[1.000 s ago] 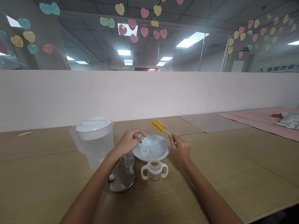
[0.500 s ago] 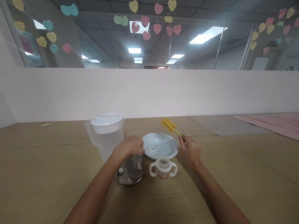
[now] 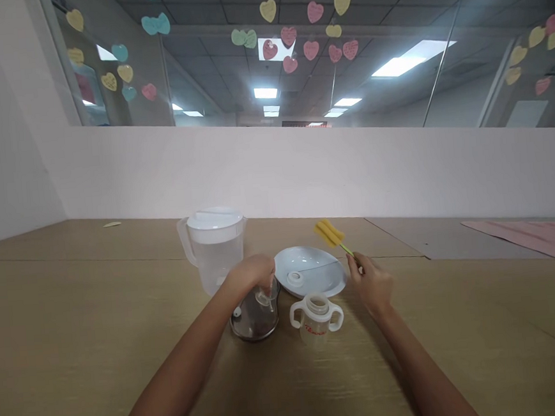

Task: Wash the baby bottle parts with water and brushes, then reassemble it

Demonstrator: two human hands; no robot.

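Observation:
My left hand [image 3: 258, 273] is closed on a small clear plastic cap [image 3: 264, 298], held low over a round metal basin [image 3: 253, 325]. The fingertips are partly hidden, and the cap looks tilted. My right hand [image 3: 372, 282] grips the thin green handle of a bottle brush [image 3: 329, 233], its yellow sponge head raised above the far right rim of a white plate [image 3: 324, 281]. On the plate lies a white ring-shaped piece [image 3: 294, 278]. Between my forearms stands an uncapped baby bottle [image 3: 316, 320] with two white handles and red lettering.
A translucent lidded pitcher [image 3: 218, 254] holding clear liquid stands behind the basin. At the far right are a grey sheet [image 3: 448, 239] and a pink cloth [image 3: 525, 240]. A small pale piece [image 3: 112, 224] lies at the back left, before the white wall [image 3: 207, 168].
The view has turned left, so everything sits further right. My left hand has tipped the cap lower toward the basin. Another person's hand at the right edge has gone out of view.

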